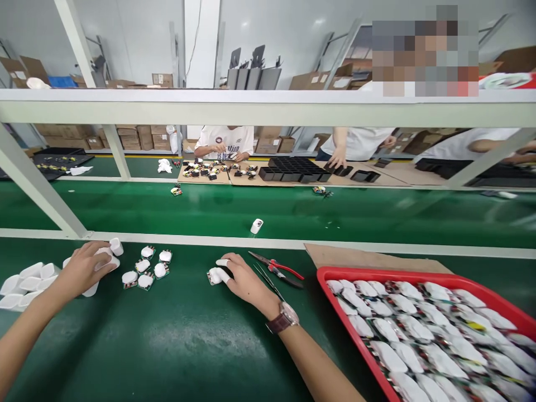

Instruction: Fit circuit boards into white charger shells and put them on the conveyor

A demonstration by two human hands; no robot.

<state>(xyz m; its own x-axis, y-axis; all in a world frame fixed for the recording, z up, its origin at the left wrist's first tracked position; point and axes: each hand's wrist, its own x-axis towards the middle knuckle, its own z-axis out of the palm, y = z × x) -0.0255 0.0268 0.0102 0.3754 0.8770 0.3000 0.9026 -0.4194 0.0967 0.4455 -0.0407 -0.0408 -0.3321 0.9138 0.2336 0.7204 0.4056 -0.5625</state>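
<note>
On the left of the bench, my left hand curls its fingers over a white plastic housing among a cluster of similar white housings. My right hand, with white covers on thumb and forefinger and a watch at the wrist, pinches a small circuit board with a white top against the green surface. Between the hands lie several loose circuit boards with white tops. Red-handled pliers and metal tweezers rest just right of my right hand.
A red tray full of white-topped boards stands at right, over brown cardboard. Beyond a pale rail, a green conveyor belt carries a white housing and boards. Co-workers sit opposite near black trays. A shelf beam crosses above.
</note>
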